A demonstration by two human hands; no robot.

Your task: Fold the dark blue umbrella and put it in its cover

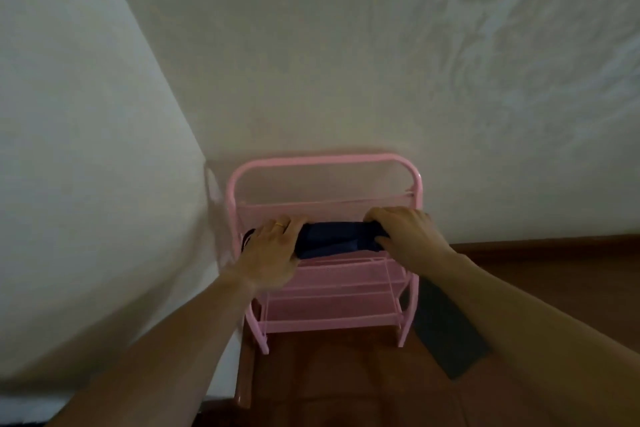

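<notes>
Pale walls meet in a corner behind a pink metal rack (325, 163) standing on a reddish-brown floor (346, 385). My left hand (272, 253) and right hand (405, 236) both rest on the dark blue umbrella (337, 239), which lies collapsed across the rack's top shelf. My left fingers (291, 224) curl over its left end, a ring on one; my right fingers curl down around its right end. A dark flat piece (446, 333), perhaps the cover, lies on the floor beside the rack.
</notes>
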